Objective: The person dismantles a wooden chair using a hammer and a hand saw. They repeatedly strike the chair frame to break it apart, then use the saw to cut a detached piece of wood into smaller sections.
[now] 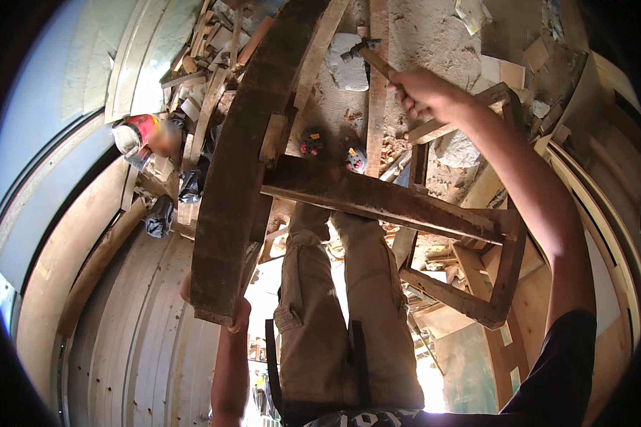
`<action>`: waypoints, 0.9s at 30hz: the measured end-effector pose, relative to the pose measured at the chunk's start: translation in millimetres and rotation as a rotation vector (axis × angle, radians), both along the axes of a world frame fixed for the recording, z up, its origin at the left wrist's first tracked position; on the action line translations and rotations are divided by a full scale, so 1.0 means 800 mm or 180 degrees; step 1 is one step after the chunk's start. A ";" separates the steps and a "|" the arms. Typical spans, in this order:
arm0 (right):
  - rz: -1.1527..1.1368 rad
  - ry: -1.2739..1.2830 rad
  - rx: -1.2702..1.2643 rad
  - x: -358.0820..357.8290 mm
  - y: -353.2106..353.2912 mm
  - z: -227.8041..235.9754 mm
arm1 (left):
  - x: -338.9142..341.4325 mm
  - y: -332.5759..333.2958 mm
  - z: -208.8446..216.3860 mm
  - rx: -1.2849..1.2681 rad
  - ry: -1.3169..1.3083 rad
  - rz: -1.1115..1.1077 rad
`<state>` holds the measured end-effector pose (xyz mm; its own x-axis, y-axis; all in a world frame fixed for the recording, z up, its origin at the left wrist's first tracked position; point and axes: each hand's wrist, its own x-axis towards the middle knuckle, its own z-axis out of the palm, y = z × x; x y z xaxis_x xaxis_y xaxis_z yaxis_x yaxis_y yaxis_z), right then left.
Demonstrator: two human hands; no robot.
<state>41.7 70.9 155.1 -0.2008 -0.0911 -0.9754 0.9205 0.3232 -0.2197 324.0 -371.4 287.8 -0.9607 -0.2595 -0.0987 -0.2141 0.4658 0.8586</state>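
In the head view, a hammer (363, 53) is held raised by its wooden handle in the right hand (424, 92), whose fingers are closed around it, above a floor (434, 35) littered with wood scraps. The near end of a long curved wooden beam (242, 164) is gripped by the left hand (238, 313), fingers wrapped under it, and a crosspiece (377, 199) is joined to the beam above the person's legs.

dark beam (235, 178) and frame (477, 285) crowd, scrap-strewn floor (434, 35)
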 end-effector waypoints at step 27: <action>0.1220 0.1337 0.0908 -0.006 0.020 -0.017 | -0.039 0.005 -0.014 -0.0038 0.0120 -0.0125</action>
